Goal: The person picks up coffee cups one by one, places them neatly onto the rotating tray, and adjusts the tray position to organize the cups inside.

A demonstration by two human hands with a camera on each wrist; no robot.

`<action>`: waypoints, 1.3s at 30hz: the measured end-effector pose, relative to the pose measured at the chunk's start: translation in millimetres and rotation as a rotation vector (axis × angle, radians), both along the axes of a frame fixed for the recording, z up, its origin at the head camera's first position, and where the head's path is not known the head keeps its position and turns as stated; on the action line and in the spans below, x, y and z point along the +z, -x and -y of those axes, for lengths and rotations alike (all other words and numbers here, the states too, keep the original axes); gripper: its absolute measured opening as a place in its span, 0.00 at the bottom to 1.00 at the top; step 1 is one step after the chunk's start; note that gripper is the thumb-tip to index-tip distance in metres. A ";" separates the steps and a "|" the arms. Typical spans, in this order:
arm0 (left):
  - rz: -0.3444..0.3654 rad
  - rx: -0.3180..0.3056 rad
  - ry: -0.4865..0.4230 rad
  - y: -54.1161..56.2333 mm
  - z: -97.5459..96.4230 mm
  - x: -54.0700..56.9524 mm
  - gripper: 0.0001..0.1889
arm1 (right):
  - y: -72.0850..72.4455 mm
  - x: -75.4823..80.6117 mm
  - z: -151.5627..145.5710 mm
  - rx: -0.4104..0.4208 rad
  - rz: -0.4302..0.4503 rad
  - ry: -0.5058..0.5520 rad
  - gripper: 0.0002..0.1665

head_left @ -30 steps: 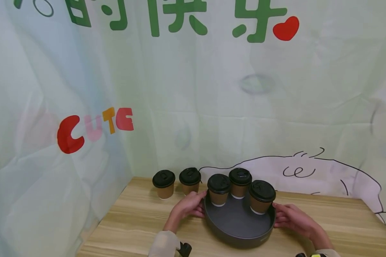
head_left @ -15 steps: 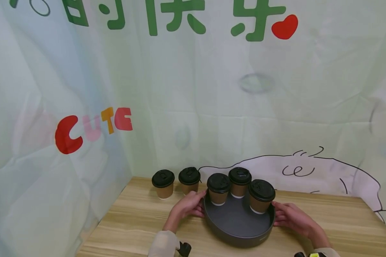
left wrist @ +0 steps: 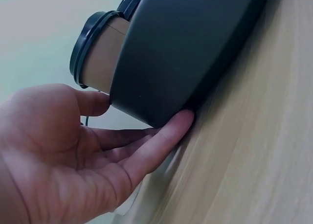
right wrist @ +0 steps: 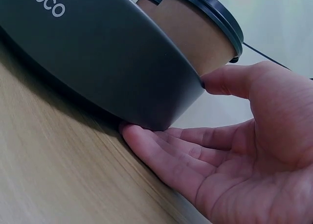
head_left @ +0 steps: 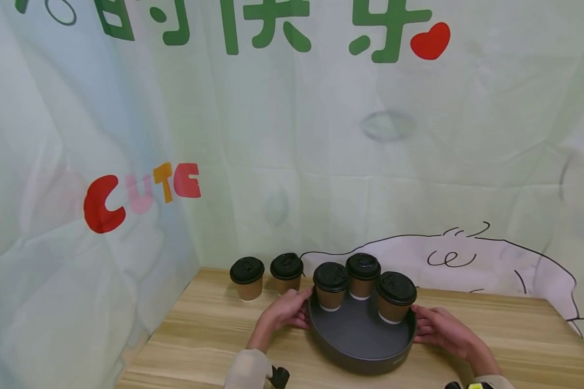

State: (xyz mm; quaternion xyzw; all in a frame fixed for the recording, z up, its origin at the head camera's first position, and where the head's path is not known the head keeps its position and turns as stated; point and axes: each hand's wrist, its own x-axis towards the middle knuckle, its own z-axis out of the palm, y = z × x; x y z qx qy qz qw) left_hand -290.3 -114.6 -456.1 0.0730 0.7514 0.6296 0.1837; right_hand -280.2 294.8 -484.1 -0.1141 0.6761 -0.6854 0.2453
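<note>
Pale green printed cloth (head_left: 282,135) hangs behind a wood-grain tabletop (head_left: 194,329); on its left side we read coloured letters spelling CUTE (head_left: 142,194). On or just above the tabletop, a dark round pan (head_left: 365,343); whether its base touches the wood, we cannot tell. Left hand (head_left: 284,309): thumb at the rim, fingers (left wrist: 159,143) curled under the lower edge, gripping the pan. Right hand (head_left: 443,330): mirrored grip on the opposite side. We count three lidded brown cups upright inside, towards the far side: left cup (head_left: 331,298), rear cup (head_left: 362,289), right cup (head_left: 394,312). Two more stand on the tabletop beyond the left hand: outer cup (head_left: 250,290), inner cup (head_left: 286,284), the latter's base partly hidden. From the right wrist we note pale lettering (right wrist: 46,3) on the pan's wall, cut off by the frame.
</note>
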 end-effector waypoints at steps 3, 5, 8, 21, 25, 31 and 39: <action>0.001 -0.002 0.021 -1.6 1.5 4.7 0.25 | 0.4 0.0 0.2 0.001 -0.002 0.001 0.29; -0.014 -0.004 0.060 -2.9 3.1 10.3 0.24 | 0.5 0.3 -0.1 0.006 -0.004 0.007 0.28; -0.064 -0.019 0.140 -4.4 6.4 21.9 0.24 | 0.5 0.9 -0.7 0.012 -0.003 0.015 0.28; -0.450 0.080 -0.116 -14.8 65.5 83.3 0.24 | -0.1 1.8 -1.2 0.000 -0.002 0.015 0.27; -0.636 0.352 -0.182 -10.6 86.4 79.0 0.20 | 0.6 1.4 -2.3 -0.013 0.012 0.005 0.28; -0.729 0.686 -0.105 5.6 104.7 49.4 0.17 | 0.6 0.2 -2.7 -0.002 0.014 0.006 0.27; -0.570 0.643 0.059 22.1 110.7 0.1 0.52 | -0.9 -0.4 0.8 -0.007 0.005 0.012 0.27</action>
